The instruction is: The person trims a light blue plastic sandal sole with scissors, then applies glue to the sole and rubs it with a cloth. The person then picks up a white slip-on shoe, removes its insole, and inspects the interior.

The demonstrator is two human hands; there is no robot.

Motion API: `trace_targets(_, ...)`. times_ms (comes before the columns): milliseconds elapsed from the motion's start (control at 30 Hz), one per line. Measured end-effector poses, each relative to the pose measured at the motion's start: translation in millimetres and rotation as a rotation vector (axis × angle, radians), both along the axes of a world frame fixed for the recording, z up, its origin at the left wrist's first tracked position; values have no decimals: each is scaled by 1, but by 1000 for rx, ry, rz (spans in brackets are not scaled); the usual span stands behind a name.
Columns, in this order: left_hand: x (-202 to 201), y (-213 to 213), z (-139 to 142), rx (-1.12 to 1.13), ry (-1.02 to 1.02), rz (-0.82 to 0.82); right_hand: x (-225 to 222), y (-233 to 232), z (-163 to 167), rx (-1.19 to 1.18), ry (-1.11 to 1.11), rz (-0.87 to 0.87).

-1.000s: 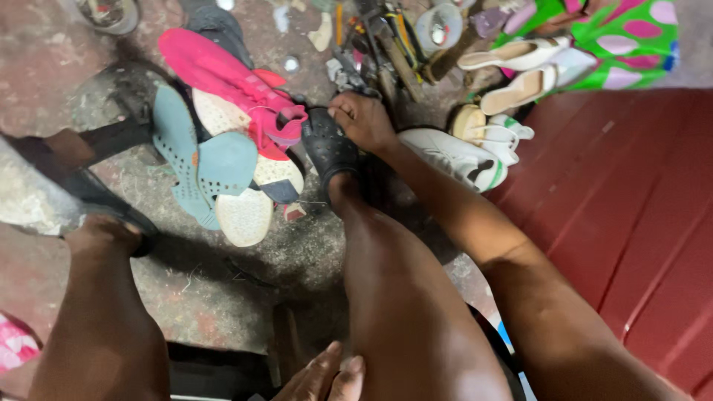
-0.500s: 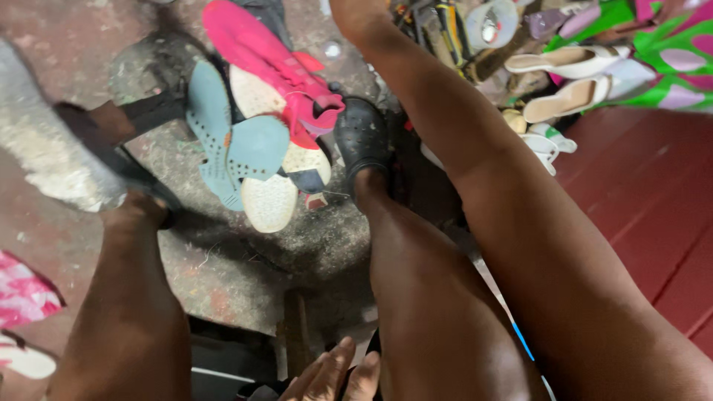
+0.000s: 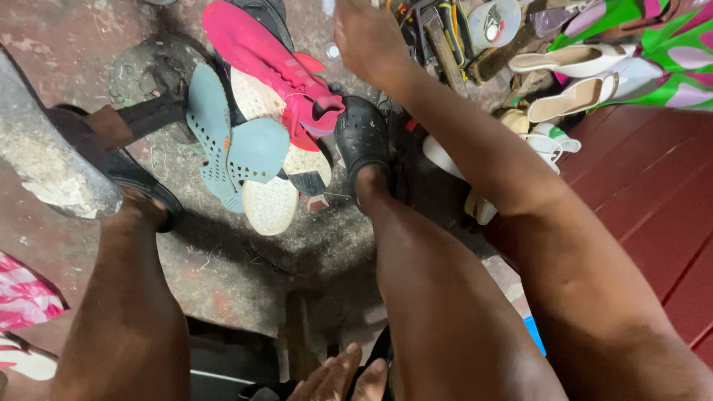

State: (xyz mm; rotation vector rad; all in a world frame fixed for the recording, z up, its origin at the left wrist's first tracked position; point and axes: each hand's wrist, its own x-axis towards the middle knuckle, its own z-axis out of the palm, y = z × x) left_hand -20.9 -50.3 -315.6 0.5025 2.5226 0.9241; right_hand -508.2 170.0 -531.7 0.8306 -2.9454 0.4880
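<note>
While seated above rough concrete, looking down: at far left a scrap of pink-and-white cloth point(image 3: 22, 297), then a black sandal point(image 3: 141, 186) on the left foot. Next, two teal soles point(image 3: 230, 148) lying flat, overlapping a white sole point(image 3: 271, 200).

Just right of those, the pink shoe point(image 3: 267, 59), tilted across the heap with its opening toward the black clog point(image 3: 362, 137) worn on the right foot. Likely light, with a soft, yielding upper and a stiffer sole, not fragile. Best taken at the heel collar or along the sole edge rather than by the loose tongue.

Low in the middle, the left hand point(image 3: 338, 375) by the lap, fingers loose and spread, holding nothing.

At the top, the right hand point(image 3: 368, 37), stretched out between the pink shoe and a jumble of tools point(image 3: 438, 30), touching neither as far as visible. Grip impossible to tell, fingertips cut off by the frame edge.

Further right, pale heeled shoes point(image 3: 572, 59), then dark red boards point(image 3: 653, 193).
</note>
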Motion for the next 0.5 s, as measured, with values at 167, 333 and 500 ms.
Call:
trace_targets(167, -28, 8, -11, 31, 323, 63, 43, 35, 24, -784, -898, -288)
trace_targets(333, -77, 7, 16, 14, 370, 183, 73, 56, 34, -1278, -963, -338)
trace_targets(500, -116, 0, 48, -130, 293, 148, 52, 78, 35, -1038, -439, -355)
